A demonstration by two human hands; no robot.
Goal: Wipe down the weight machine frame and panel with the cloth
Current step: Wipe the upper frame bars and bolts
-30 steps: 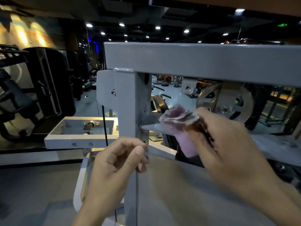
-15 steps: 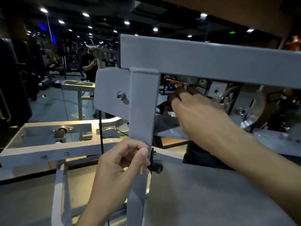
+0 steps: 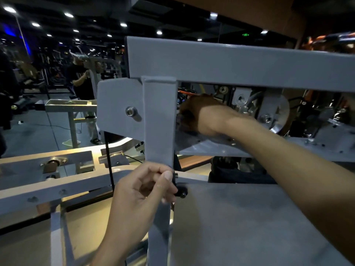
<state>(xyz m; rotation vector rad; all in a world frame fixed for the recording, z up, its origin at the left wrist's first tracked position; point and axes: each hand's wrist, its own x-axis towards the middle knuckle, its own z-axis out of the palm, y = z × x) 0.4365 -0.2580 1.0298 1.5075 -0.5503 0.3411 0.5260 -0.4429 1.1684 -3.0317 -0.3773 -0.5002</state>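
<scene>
Right hand (image 3: 201, 116) reached through frame opening behind the upright post (image 3: 159, 121), fingers curled; cloth not visible, grip unconfirmed; horizontal plate (image 3: 211, 148) directly beneath; left hand (image 3: 142, 191) nearer, gripping post.

We're in a gym: a grey weight machine frame (image 3: 230, 60) up close with its steel pulley wheel (image 3: 276, 116), more exercise machines (image 3: 71, 106) across the dark floor, ceiling spotlights (image 3: 68, 15) overhead, another person (image 3: 80, 77) standing among the equipment.
</scene>
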